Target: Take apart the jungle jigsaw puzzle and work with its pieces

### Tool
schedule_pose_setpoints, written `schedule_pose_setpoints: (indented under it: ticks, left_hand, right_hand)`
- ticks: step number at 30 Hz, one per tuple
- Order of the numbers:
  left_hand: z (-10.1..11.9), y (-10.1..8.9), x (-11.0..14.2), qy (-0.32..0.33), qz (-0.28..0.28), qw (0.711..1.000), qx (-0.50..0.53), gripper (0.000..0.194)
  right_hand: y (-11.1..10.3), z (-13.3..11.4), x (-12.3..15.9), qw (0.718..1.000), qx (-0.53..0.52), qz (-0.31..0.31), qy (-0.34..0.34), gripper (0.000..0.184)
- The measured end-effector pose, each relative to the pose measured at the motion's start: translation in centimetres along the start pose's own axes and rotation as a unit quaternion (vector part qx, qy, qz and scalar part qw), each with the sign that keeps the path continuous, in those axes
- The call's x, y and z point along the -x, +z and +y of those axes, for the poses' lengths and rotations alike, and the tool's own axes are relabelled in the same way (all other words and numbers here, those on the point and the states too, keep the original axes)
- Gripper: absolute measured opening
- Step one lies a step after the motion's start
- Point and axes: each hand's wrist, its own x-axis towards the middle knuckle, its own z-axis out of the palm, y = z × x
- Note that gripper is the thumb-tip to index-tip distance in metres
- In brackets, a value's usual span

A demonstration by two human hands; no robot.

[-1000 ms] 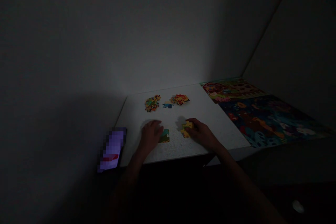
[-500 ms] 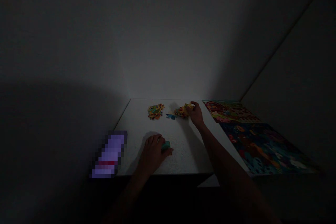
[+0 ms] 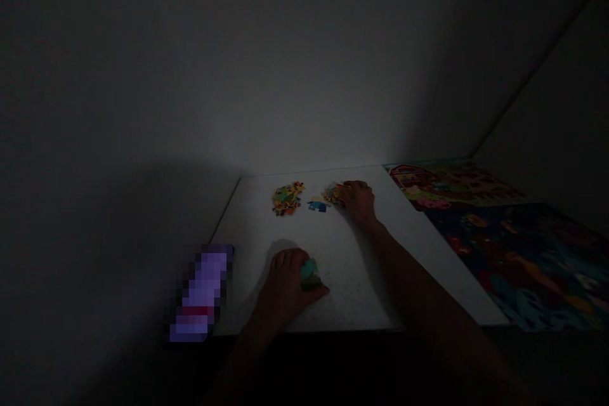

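Near the front of the white table [image 3: 361,285], my left hand [image 3: 285,282] is closed around a few teal and green puzzle pieces [image 3: 310,271], thumb below and fingers above. My right hand [image 3: 359,203] reaches to the back of the table, its fingers curled down onto a small heap of colourful puzzle pieces [image 3: 333,195]. Its fingertips are partly hidden, and which pieces they grip is too dark to make out. Just left of that heap lie a few blue puzzle pieces [image 3: 318,205].
A bigger pile of mixed puzzle pieces [image 3: 287,198] lies at the back left. Along the right side are a farm picture [image 3: 447,184] and a dark blue picture [image 3: 523,260]. A blurred-out purple device [image 3: 200,295] is at the left edge. A wall [image 3: 304,76] rises behind.
My right hand has lowered a yellowish piece out of sight and now presses onto the heap. The pieces in my left hand have tilted, showing more green. The view has shifted slightly.
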Motion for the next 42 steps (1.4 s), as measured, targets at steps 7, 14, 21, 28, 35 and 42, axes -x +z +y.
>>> schedule_pose_setpoints:
  ticks: [7, 14, 21, 28, 35, 42]
  left_hand:
    - [-1.5, -1.2, -2.3, -0.078, 0.057, 0.992, 0.075, 0.056]
    - [-4.0, -4.6, -15.9, -0.147, 0.145, 0.978, -0.016, 0.057]
    - [-5.7, -1.3, -21.5, -0.178, 0.053, 0.973, -0.139, 0.059]
    - [-6.3, -0.8, -21.8, -0.158, -0.006, 0.972, -0.173, 0.061]
    - [-5.1, -0.7, -18.9, -0.167, 0.036, 0.969, -0.178, 0.053]
    - [-3.1, -0.4, -14.2, -0.204, 0.103, 0.966, -0.122, 0.058]
  right_hand:
    - [-0.5, -0.7, 0.3, 0.999, -0.001, -0.052, -0.014, 0.054]
    - [-0.5, -0.5, 1.0, 0.996, 0.019, -0.077, -0.046, 0.072]
    - [-1.3, -2.2, 1.5, 0.988, 0.034, -0.029, -0.147, 0.065]
    - [0.5, -5.1, 2.9, 0.955, 0.107, -0.09, -0.26, 0.039]
    - [0.7, -6.1, 3.9, 0.948, 0.133, -0.142, -0.252, 0.043]
    - [-0.2, -5.9, 4.5, 0.95, 0.028, -0.177, -0.256, 0.055]
